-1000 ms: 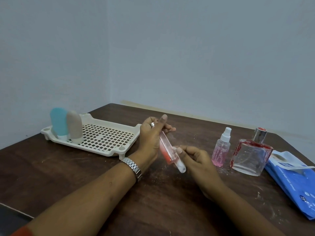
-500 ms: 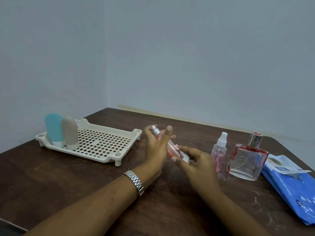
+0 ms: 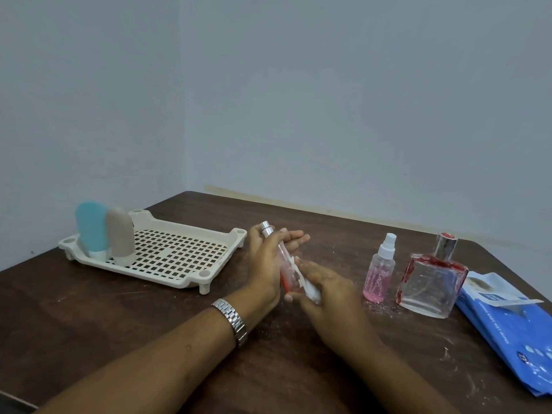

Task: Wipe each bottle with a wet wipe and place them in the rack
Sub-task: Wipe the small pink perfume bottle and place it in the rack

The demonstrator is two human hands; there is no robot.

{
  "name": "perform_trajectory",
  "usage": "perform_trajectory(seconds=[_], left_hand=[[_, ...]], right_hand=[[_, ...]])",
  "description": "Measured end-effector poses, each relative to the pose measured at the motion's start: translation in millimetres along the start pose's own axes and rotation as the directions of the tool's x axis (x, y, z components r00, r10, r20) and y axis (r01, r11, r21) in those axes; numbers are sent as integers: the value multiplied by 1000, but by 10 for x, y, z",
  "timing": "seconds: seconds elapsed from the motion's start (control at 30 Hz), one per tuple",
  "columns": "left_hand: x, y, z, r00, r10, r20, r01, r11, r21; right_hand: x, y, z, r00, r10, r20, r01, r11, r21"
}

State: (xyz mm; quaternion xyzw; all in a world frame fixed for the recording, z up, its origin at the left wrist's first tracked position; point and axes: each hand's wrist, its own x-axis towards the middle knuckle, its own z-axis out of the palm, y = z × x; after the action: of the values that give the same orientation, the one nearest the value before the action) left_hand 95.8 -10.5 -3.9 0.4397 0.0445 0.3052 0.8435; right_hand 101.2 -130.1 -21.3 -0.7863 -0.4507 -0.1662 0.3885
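Head view: since the earlier frame the slim bottle [image 3: 285,264] has tipped steeper, its silver cap toward the table's [image 3: 119,324] far edge and its base toward the near edge. Left hand [image 3: 264,264] pinches it between thumb and outstretched fingers. Right hand [image 3: 328,291], just beside, clamps the wet wipe [image 3: 310,289] against its lower end. Rack [image 3: 194,227] lies leftward, nearer the left hand.

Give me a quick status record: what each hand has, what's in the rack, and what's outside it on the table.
left hand: holds the slim bottle, silver top pointing up and away
right hand: grips a wet wipe against the slim bottle's lower end
rack: blue bottle and beige bottle, upright, side by side at its left end
outside rack: pink spray bottle and square glass bottle, upright on the table, right of the hands
wipes pack: blue, far right
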Motion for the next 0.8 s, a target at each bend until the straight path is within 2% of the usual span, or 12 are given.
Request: perform_trajectory(seconds=[0.1, 0.2, 0.3, 0.4, 0.5, 0.63, 0.8], left_hand=[[-9, -9, 2, 999, -3, 35, 4, 999, -44], [-11, -16, -2, 999, 5, 52, -4, 1000, -5], [32, -56, -57, 998, 11, -58, -6, 995, 98], [44, -57, -63, 988, 51, -143, -10, 962, 274], [29, -37, -70, 987, 102, -127, -43, 916, 399], [5, 10, -65, 992, 70, -110, -23, 925, 380], [20, 15, -98, 990, 134, -50, -101, 902, 419]], right_hand=[[-7, 1, -1, 997, 49, 64, -56, 991, 123], [-26, 3, 13, 998, 31, 58, -40, 985, 168], [-24, -8, 39, 1000, -15, -2, 16, 988, 154], [-24, 22, 59, 999, -37, -40, 38, 998, 40], [-24, 22, 32, 995, -92, -45, 87, 990, -106], [-24, -46, 22, 966, -259, 15, 253, 924, -288], [-18, -44, 21, 949, -310, 62, 311, 881, -356]])
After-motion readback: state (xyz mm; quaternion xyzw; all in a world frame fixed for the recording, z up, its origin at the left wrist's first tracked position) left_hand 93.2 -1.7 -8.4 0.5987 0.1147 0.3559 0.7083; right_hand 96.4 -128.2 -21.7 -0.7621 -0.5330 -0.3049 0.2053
